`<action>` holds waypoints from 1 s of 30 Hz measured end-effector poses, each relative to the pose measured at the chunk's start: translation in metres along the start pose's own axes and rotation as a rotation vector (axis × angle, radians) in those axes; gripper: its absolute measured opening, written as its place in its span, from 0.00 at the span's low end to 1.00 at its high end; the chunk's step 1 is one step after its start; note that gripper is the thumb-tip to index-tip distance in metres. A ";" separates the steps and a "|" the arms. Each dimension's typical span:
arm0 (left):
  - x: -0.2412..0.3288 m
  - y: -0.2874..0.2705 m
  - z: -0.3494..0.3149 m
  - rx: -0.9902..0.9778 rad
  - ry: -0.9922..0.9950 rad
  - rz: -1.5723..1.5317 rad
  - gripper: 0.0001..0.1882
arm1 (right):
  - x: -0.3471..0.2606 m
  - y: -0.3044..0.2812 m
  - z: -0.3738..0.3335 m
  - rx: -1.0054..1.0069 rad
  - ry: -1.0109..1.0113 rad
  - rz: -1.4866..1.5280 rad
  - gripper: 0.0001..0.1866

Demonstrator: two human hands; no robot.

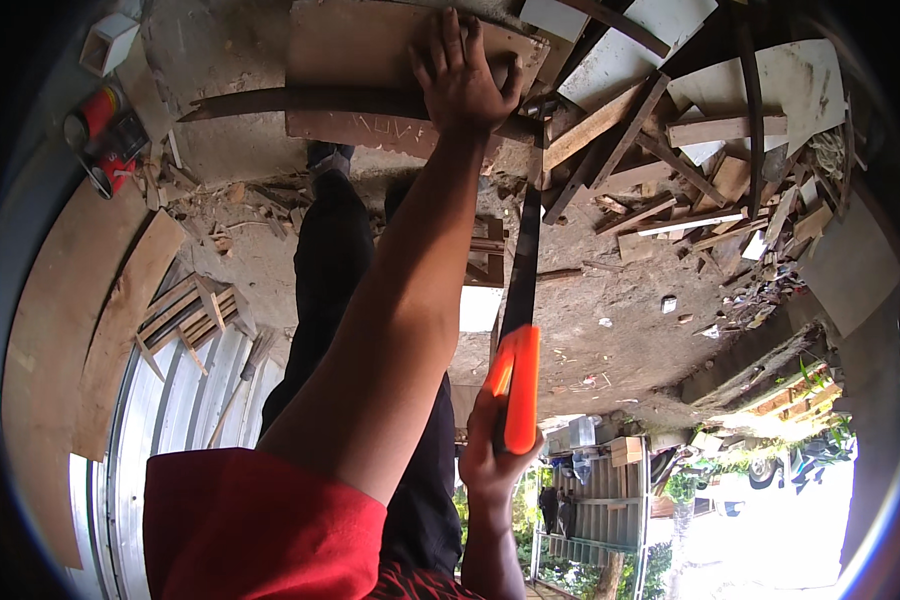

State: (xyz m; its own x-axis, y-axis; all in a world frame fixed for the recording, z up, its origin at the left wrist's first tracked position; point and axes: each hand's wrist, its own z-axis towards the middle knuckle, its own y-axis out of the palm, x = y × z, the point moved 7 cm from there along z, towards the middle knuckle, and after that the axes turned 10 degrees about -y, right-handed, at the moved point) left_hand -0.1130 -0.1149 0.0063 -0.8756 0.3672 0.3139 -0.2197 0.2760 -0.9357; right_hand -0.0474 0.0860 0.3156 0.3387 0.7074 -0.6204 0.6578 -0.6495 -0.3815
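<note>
the surface (355,45), brown and flat-topped, stands at the far side from the wearer, with scratched markings on its reddish front edge. beneath and around it extends a dirt-strewn floor (590,340); to the right lies a heap of scrap wood (725,180), and to the left corrugated metal sheeting (185,400). bright daylight enters at the lower right, where a rack (595,500) and greenery (682,490) are seen outdoors.

one strip (350,102), dark and gently bowed, lies along the front of the surface and overhangs its left end. one left grip (467,80) rests on the strip and surface, palm down, fingers spread, closed on nothing. one right grip (495,445) is wrapped around the orange handle of one saw (522,270). the blade points away from the wearer, its far end beside the strip's right end; whether the teeth touch the wood i cannot tell.

at the left from where i stand: two red-and-black cans (115,175), one white box (110,42), two long boards (65,280) and one slatted wooden piece (195,312). in the foreground: one red sleeve (260,520) on the left arm and dark trousers (325,260).
</note>
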 end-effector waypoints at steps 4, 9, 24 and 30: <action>0.001 0.001 0.006 -0.010 -0.004 -0.028 0.43 | 0.012 0.008 0.062 0.085 0.018 0.062 0.21; 0.009 -0.005 0.009 -0.048 0.013 -0.007 0.44 | 0.056 0.041 0.168 0.202 0.016 0.153 0.12; 0.010 -0.005 0.006 0.092 0.116 0.048 0.41 | 0.059 0.035 0.160 0.126 0.019 0.132 0.08; 0.007 -0.004 0.007 0.116 0.109 0.031 0.39 | 0.025 0.003 0.005 0.107 0.108 0.088 0.06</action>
State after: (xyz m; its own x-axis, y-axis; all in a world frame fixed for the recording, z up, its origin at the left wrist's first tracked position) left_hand -0.1210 -0.1194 0.0109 -0.8321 0.4700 0.2944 -0.2472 0.1609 -0.9555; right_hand -0.0404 0.1009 0.2953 0.4657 0.6688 -0.5795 0.5492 -0.7319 -0.4035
